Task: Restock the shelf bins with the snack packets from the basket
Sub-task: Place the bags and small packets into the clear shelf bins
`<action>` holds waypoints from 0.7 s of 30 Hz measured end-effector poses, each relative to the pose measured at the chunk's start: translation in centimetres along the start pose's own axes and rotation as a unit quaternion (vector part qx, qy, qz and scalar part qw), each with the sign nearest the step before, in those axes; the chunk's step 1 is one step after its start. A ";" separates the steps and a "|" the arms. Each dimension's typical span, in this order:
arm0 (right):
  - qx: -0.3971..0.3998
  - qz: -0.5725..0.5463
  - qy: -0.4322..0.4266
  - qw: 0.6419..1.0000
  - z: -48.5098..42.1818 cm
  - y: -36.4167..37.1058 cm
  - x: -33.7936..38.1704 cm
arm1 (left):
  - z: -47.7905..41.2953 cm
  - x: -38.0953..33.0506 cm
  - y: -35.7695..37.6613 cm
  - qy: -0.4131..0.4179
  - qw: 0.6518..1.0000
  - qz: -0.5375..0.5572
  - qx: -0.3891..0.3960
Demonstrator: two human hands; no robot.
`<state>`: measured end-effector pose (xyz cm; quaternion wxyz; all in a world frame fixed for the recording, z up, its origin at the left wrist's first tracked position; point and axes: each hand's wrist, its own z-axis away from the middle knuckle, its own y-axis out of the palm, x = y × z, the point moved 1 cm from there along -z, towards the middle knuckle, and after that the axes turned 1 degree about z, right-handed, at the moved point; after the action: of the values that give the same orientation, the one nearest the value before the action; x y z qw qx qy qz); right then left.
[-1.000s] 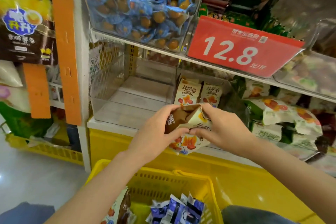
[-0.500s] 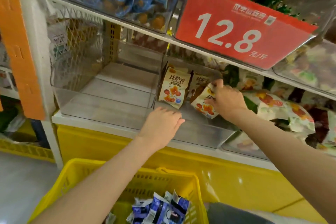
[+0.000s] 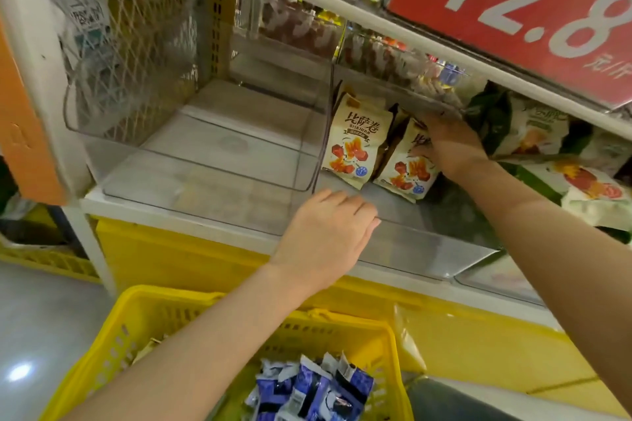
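Restocking looks barely begun. Two cream packets (image 3: 362,143) stand at the back of the middle bin (image 3: 427,249), centre frame; the right hand (image 3: 448,147) rests loosely on the right one, its grip hidden. The left hand (image 3: 328,232) lies relaxed on that bin's front rim, holding nothing. The bin (image 3: 191,161) at left is bare. Blue packets (image 3: 307,390) remain in the basket (image 3: 113,328), bottom edge, partly cut off.
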<state>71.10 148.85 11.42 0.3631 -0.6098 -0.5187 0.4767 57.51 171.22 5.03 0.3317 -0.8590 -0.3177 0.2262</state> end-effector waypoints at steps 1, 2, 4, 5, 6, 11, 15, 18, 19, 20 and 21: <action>0.005 -0.014 0.003 1.000 0.1 0.0 0.1 | 0.0 0.0 0.0 -0.003 1.000 0.001 0.002; 0.008 -0.027 0.003 1.000 0.3 0.0 0.2 | 0.0 -0.1 -0.1 -0.007 1.000 0.004 0.005; 0.010 -0.033 -0.011 0.999 0.9 -0.4 0.3 | 0.0 -0.2 -0.3 -0.013 1.000 0.008 0.013; 0.010 -0.028 -0.018 0.999 1.2 -0.6 0.5 | 0.0 -0.3 -0.4 -0.015 1.000 0.008 0.018; 0.009 -0.027 -0.022 0.999 1.7 -1.0 0.8 | -0.1 -0.4 -0.5 -0.017 1.000 0.008 0.024; -0.015 -0.132 0.009 0.991 6.5 -3.1 3.2 | -0.1 -0.7 -0.8 -0.034 0.997 -0.002 0.073; 0.035 -0.174 -0.020 0.984 13.1 -3.7 4.4 | -0.1 -0.9 -1.2 -0.055 0.988 -0.010 0.144; 0.046 -0.167 -0.067 0.983 18.1 -3.2 5.0 | 0.7 -1.4 -2.2 -0.069 0.982 -0.021 0.175; 0.033 -0.155 -0.087 0.984 19.4 -3.2 5.2 | 1.2 -1.7 -2.7 -0.081 0.981 -0.014 0.177; 0.017 -0.147 -0.100 0.984 20.7 -3.2 5.5 | 1.8 -2.1 -3.3 -0.098 0.980 -0.002 0.174; 0.001 -0.148 -0.104 0.983 21.8 -3.2 5.8 | 2.6 -2.5 -3.8 -0.118 0.979 0.016 0.167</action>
<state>49.36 154.04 7.12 0.3744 -0.4731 -0.6381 0.4784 52.69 172.80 6.45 0.4270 -0.7640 -0.2984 0.3808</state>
